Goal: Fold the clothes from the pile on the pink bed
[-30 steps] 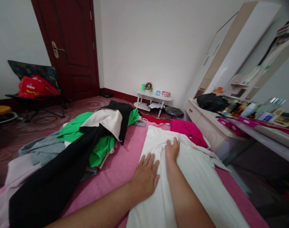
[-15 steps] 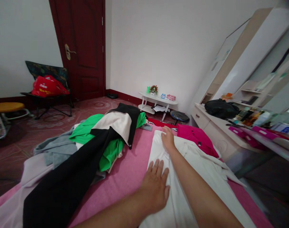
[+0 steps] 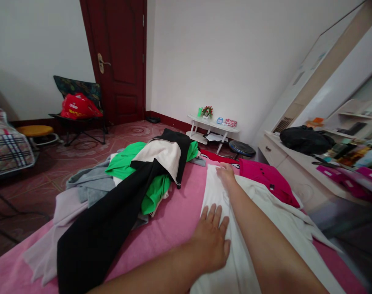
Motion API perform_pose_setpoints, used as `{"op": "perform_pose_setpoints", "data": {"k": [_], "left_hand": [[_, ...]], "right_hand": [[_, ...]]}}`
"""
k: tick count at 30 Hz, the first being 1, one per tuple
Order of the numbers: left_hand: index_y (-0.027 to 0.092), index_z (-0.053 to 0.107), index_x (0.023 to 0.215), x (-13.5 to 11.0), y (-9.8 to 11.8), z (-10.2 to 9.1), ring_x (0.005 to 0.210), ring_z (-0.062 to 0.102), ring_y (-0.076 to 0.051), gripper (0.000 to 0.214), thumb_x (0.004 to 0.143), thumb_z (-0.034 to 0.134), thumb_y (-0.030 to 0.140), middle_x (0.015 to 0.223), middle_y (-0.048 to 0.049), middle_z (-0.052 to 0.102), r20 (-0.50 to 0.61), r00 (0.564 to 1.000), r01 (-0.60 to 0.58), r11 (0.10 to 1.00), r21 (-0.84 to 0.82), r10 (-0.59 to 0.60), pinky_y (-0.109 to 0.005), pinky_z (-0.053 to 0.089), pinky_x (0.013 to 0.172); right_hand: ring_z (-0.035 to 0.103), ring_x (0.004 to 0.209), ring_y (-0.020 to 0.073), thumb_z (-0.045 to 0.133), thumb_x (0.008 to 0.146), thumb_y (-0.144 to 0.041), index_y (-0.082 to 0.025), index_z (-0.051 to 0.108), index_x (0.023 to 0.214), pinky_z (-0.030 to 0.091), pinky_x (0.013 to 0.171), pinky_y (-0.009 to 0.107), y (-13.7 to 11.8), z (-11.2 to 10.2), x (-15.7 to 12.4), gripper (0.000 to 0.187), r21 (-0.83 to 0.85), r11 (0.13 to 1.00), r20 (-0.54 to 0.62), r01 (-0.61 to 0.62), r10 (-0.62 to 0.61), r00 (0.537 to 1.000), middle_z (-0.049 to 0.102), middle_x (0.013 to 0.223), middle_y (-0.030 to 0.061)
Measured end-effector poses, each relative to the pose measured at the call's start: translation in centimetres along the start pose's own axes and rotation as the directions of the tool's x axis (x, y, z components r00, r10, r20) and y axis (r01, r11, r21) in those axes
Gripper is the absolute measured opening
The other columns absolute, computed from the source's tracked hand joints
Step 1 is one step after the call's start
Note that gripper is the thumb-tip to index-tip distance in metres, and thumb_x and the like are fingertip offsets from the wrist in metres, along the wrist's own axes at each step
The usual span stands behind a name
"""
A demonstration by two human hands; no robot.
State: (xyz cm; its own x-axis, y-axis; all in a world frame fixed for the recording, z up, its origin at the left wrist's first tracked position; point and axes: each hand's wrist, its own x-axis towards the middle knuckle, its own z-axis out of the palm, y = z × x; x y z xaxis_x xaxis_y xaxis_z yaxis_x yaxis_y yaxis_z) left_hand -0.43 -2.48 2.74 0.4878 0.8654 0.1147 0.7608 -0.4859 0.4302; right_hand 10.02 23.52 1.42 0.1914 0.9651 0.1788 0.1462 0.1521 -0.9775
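A white long-sleeved garment [image 3: 247,237] lies spread on the pink bedspread [image 3: 186,208], with a strip along its left side folded over. My left hand [image 3: 212,241] rests flat on that strip, fingers stretched out and holding nothing. Farther off, my right hand [image 3: 228,174] is at the garment's far edge, its fingers closed on the fabric there; the fingertips are partly hidden. To the left lies a heap of loose clothes: a black garment [image 3: 103,216] with a cream part, a green one [image 3: 125,159] and a grey one [image 3: 94,183].
A folded magenta garment [image 3: 262,177] lies past the white one. Beyond the bed stand a low white table [image 3: 215,123] and a round black-topped stool [image 3: 242,148]. A dresser [image 3: 284,165] flanks the right side. At the far left, a folding chair [image 3: 77,87] holds a red bag [image 3: 80,107].
The view has turned a little to the left, so everything sits farther right in the picture. Both hands keep about the same places on the white garment.
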Motion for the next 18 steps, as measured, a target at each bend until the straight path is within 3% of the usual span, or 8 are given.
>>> {"op": "perform_pose_setpoints", "data": {"k": [4, 7, 10, 12, 15, 16, 18], "left_hand": [[0.013, 0.032, 0.146, 0.1, -0.4, 0.5, 0.144, 0.010, -0.033, 0.062, 0.094, 0.031, 0.045, 0.156, -0.0162, 0.017, -0.055, 0.998, -0.004, 1.000, 0.016, 0.005, -0.052, 0.010, 0.117], [0.015, 0.035, 0.145, 0.3, -0.7, 0.8, 0.144, 0.014, -0.031, 0.059, 0.093, 0.034, 0.045, 0.156, -0.0133, 0.021, -0.071, 0.997, 0.014, 0.999, 0.050, -0.011, -0.049, 0.012, 0.117], [0.014, 0.033, 0.144, 0.5, -0.9, 1.1, 0.143, 0.017, -0.030, 0.059, 0.093, 0.035, 0.043, 0.155, -0.0139, 0.022, -0.068, 0.998, 0.012, 0.997, 0.079, -0.007, -0.047, 0.014, 0.116], [0.013, 0.034, 0.144, 0.6, -1.0, 1.3, 0.143, 0.017, -0.030, 0.058, 0.094, 0.033, 0.042, 0.154, -0.0149, 0.025, -0.078, 0.997, -0.002, 0.996, 0.089, 0.009, -0.047, 0.014, 0.116], [0.014, 0.036, 0.142, 0.5, -1.0, 1.3, 0.143, 0.017, -0.029, 0.056, 0.094, 0.033, 0.042, 0.154, -0.0144, 0.025, -0.068, 0.997, -0.017, 0.994, 0.112, 0.025, -0.046, 0.013, 0.116], [0.014, 0.035, 0.143, 0.5, -1.0, 1.3, 0.143, 0.016, -0.029, 0.056, 0.094, 0.033, 0.042, 0.155, -0.0141, 0.025, -0.058, 0.998, -0.017, 0.992, 0.122, 0.025, -0.046, 0.013, 0.116], [0.013, 0.034, 0.143, 0.4, -0.9, 1.2, 0.143, 0.015, -0.030, 0.057, 0.095, 0.033, 0.043, 0.155, -0.0144, 0.023, -0.039, 0.999, -0.021, 0.990, 0.141, 0.027, -0.046, 0.012, 0.116]], "right_hand": [[0.061, 0.108, 0.0263, 0.072, 0.060, -0.020, -0.017, 0.057, 0.121, 0.052, 0.086, 0.037, -0.2, -1.5, -4.0, 0.064, -0.018, 0.998, 0.111, -0.059, 0.061, 0.992, 0.064, 0.117, 0.0136], [0.051, 0.123, 0.0240, 0.074, 0.060, -0.020, -0.021, 0.059, 0.121, 0.042, 0.101, 0.038, -0.2, -4.2, -8.0, 0.063, -0.036, 0.997, 0.196, -0.068, 0.073, 0.978, 0.058, 0.129, 0.0100], [0.046, 0.127, 0.0217, 0.075, 0.059, -0.019, -0.023, 0.063, 0.114, 0.031, 0.110, 0.037, -0.3, -7.5, -13.0, 0.057, -0.090, 0.995, 0.299, 0.034, -0.006, 0.954, 0.057, 0.132, 0.0048], [0.047, 0.126, 0.0224, 0.072, 0.064, -0.022, -0.024, 0.062, 0.116, 0.030, 0.110, 0.040, -1.1, -9.6, -17.1, 0.053, -0.158, 0.981, 0.322, 0.115, -0.059, 0.945, 0.057, 0.132, 0.0046], [0.052, 0.118, 0.0238, 0.066, 0.072, -0.025, -0.026, 0.059, 0.120, 0.041, 0.099, 0.040, -4.3, -11.7, -24.1, 0.048, -0.265, 0.954, 0.318, 0.141, -0.051, 0.947, 0.057, 0.127, 0.0062], [0.054, 0.115, 0.0237, 0.064, 0.074, -0.025, -0.026, 0.060, 0.117, 0.043, 0.096, 0.038, -5.8, -12.2, -26.4, 0.043, -0.292, 0.943, 0.354, 0.161, -0.049, 0.934, 0.059, 0.123, 0.0063], [0.058, 0.103, 0.0217, 0.063, 0.077, -0.027, -0.025, 0.063, 0.109, 0.045, 0.090, 0.035, -8.5, -12.9, -31.1, 0.033, -0.357, 0.904, 0.515, 0.235, -0.019, 0.857, 0.063, 0.110, 0.0054]]}}
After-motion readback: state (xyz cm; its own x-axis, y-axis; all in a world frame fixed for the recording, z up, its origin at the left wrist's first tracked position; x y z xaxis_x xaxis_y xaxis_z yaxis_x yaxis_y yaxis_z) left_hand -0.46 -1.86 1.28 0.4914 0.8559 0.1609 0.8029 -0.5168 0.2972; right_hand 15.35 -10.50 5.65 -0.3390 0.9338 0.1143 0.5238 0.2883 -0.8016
